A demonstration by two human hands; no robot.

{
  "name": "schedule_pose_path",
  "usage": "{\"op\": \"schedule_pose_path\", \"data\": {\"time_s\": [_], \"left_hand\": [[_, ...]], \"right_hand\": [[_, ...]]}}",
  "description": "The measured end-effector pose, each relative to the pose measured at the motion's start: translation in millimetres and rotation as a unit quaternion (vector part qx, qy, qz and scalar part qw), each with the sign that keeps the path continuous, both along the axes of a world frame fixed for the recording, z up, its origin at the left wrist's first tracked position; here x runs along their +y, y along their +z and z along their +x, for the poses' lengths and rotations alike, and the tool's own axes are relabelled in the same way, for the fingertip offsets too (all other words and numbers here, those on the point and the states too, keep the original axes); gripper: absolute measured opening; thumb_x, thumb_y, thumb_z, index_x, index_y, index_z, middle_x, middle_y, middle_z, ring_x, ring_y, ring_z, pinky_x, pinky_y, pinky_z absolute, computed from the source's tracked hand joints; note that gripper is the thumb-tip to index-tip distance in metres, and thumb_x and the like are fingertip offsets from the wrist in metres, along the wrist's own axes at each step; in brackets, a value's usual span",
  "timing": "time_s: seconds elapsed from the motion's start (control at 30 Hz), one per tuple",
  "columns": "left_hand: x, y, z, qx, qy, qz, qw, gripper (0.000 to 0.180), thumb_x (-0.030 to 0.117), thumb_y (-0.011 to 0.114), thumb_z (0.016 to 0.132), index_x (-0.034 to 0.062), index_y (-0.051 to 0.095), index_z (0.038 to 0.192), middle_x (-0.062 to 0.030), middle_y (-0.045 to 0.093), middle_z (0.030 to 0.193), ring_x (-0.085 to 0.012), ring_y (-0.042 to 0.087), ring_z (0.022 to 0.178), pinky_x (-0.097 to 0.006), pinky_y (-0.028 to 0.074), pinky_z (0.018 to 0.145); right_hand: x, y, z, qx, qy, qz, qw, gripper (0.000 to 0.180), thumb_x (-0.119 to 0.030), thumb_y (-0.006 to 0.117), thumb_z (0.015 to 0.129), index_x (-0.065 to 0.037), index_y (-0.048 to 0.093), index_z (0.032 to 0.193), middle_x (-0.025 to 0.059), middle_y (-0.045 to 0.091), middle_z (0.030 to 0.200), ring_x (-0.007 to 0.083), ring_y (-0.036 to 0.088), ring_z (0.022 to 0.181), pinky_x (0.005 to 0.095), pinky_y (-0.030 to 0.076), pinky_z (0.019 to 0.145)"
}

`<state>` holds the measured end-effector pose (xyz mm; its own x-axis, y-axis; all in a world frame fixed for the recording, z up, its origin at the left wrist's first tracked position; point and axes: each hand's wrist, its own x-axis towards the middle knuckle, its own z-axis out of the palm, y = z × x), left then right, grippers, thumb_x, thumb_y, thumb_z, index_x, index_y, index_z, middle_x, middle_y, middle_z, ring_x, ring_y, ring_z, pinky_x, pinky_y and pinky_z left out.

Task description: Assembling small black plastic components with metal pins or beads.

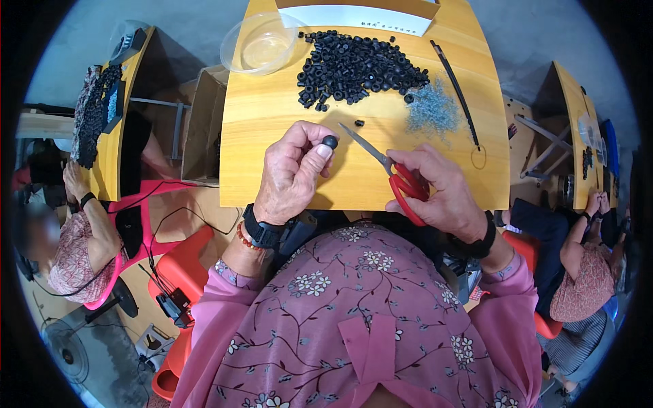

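Observation:
Near the table's front edge, my left hand [294,168] pinches a small round black rubber-looking part [330,141] between thumb and fingers. My right hand [439,187] is closed around the red handles of a pair of scissors [373,151]. Their metal blades point up and left, close to the black part but apart from it. One loose black piece [359,123] lies just beyond the scissor tips. Farther back spreads a large pile of similar black parts [360,66], and right of it a heap of thin pale-blue bits [433,109].
A clear plastic bowl [262,44] stands at the table's back left, beside a white box [360,19]. A thin black rod [454,85] lies at the right. An open cardboard box [203,129] is left of the table. Other people sit at tables on both sides.

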<state>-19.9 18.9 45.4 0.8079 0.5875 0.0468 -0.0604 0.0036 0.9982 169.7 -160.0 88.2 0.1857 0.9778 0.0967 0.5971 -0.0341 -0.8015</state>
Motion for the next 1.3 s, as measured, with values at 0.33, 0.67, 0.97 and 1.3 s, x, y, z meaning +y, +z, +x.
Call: {"op": "schedule_pose_path", "data": {"time_s": [0.33, 0.67, 0.97, 1.3], "left_hand": [[1, 0, 1, 0.025, -0.013, 0.037, 0.999, 0.021, 0.015, 0.058, 0.100, -0.0031, 0.058, 0.110, -0.0038, 0.060, 0.089, -0.0087, 0.057, 0.077, -0.024, 0.051, 0.067], [4, 1, 0, 0.033, -0.034, 0.026, 0.999, 0.019, 0.013, 0.057, 0.100, -0.0030, 0.058, 0.110, -0.0039, 0.060, 0.085, -0.0087, 0.056, 0.074, -0.023, 0.051, 0.066], [4, 6, 0, 0.029, -0.051, -0.004, 0.998, 0.019, 0.014, 0.058, 0.099, -0.0034, 0.059, 0.108, -0.0034, 0.061, 0.084, -0.0078, 0.056, 0.071, -0.022, 0.049, 0.064], [4, 6, -2, 0.029, -0.048, -0.017, 0.998, 0.019, 0.014, 0.058, 0.099, -0.0028, 0.059, 0.107, -0.0023, 0.060, 0.080, -0.0073, 0.056, 0.069, -0.022, 0.049, 0.063]], "right_hand": [[2, 2, 4, -0.060, 0.026, 0.014, 0.998, 0.051, -0.014, 0.080, 0.076, -0.004, 0.059, 0.121, 0.0128, 0.054, 0.095, 0.0293, 0.059, 0.081, 0.0345, 0.051, 0.071], [3, 1, 6, -0.118, 0.035, 0.019, 0.992, 0.043, -0.011, 0.075, 0.080, -0.008, 0.060, 0.120, 0.0122, 0.056, 0.096, 0.0285, 0.062, 0.084, 0.0356, 0.053, 0.071], [0, 3, 7, -0.108, 0.047, -0.008, 0.993, 0.043, -0.011, 0.075, 0.079, -0.009, 0.061, 0.120, 0.0107, 0.056, 0.092, 0.0275, 0.063, 0.079, 0.0358, 0.053, 0.068], [-1, -2, 6, -0.098, 0.032, 0.002, 0.995, 0.045, -0.012, 0.078, 0.077, -0.006, 0.061, 0.118, 0.0108, 0.057, 0.091, 0.0261, 0.063, 0.078, 0.0340, 0.052, 0.066]]}}
